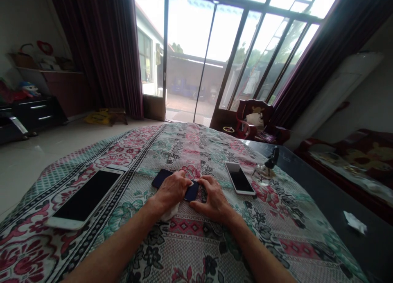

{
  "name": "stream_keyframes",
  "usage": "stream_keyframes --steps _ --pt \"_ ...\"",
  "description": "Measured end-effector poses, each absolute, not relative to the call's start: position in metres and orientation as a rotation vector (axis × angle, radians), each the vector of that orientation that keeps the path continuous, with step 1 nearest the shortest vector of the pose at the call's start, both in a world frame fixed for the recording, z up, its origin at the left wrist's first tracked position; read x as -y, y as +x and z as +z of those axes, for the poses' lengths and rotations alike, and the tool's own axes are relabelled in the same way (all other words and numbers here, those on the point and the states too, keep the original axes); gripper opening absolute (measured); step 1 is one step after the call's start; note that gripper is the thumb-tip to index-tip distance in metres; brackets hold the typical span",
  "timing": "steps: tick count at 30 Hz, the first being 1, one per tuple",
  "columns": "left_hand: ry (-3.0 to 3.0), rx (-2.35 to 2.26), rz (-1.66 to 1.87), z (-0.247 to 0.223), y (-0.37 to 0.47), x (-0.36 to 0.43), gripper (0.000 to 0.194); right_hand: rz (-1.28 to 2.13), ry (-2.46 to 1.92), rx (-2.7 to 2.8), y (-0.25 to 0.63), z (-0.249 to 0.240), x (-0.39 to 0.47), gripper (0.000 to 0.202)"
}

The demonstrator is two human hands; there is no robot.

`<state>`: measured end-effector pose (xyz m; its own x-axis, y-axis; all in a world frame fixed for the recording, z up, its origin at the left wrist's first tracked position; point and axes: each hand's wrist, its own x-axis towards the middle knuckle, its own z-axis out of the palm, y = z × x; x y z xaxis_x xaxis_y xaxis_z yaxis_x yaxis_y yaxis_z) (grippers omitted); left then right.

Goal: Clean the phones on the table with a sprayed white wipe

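- Patterned cloth (pixel 184 242) is spread over the desk (pixel 319 189), whose dark top is left bare on the right.
- On the cloth, between the two hands, a dark blue phone (pixel 192 192) is laid flat.
- Its middle is covered by the left hand (pixel 173 189); the left grip is bunched on a white wipe (pixel 171 213), which is pressed against the phone and can be seen trailing below the palm.
- By the right hand (pixel 215 199) the phone's right end is held, the grip being clamped on it with thumb and fingers at opposite edges.
- To the left, well apart from the hands, a large white tablet (pixel 87 197) is placed at a slant, its screen dark.
- Crumpled tissue (pixel 355 223) is seen on the bare part at far right.
- Beyond the right hand, a white phone (pixel 239 178) is set down, with a clear bottle (pixel 265 171) with a black top near it.
- Farther off, a carved chair (pixel 254 117) is placed before glass doors (pixel 196 70), framed by dark curtains (pixel 98 49).
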<state>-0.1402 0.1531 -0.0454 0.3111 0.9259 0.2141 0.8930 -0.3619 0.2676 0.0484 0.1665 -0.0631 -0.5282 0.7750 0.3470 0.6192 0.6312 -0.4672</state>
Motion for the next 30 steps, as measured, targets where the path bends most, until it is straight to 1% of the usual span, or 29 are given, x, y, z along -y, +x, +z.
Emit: stream_keyframes --steps 4,12,19,24,30 --pt "2.509 -1.652 0.496 -0.047 -0.134 -0.152 0.030 0.394 -1.092 2.321 0.049 -0.064 -0.167 0.060" --pt "2.421 -1.837 0.577 -0.050 -0.141 -0.158 0.030 0.496 -1.077 2.319 0.052 -0.059 -0.169 0.060" --pt "2.588 -1.613 0.467 -0.044 -0.136 -0.154 0.023 0.482 -1.058 2.323 0.052 -0.061 -0.171 0.058" --pt "2.596 -1.416 0.344 -0.032 -0.142 -0.150 0.025 0.486 -1.064 2.334 0.052 -0.061 -0.171 0.059" --pt "2.545 -1.680 0.482 -0.046 -0.129 -0.154 0.025 0.465 -1.070 2.318 0.050 -0.062 -0.170 0.059"
